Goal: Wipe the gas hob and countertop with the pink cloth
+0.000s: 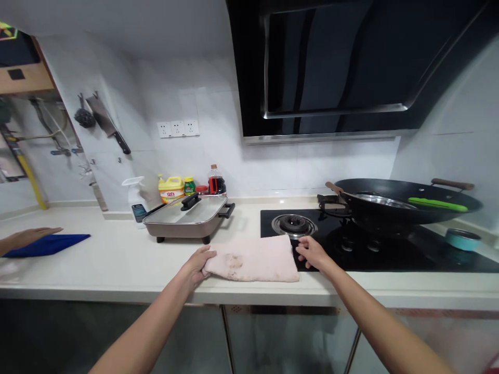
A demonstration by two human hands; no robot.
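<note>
A folded pale pink cloth with brown stains lies across the countertop's front part and the left edge of the black gas stove. My left hand is closed on the cloth's left end, fingers on top. Beside the cloth's right edge is my right hand, over the stove; its fingers are loosely bent and apart, with nothing seen in them. Behind the cloth stands a brown electric pan with a glass lid.
At far left another person's hand rests on a blue cloth. Behind the pan stand a spray bottle, a yellow jug and a sauce bottle. A large wok sits on the stove, near a teal container.
</note>
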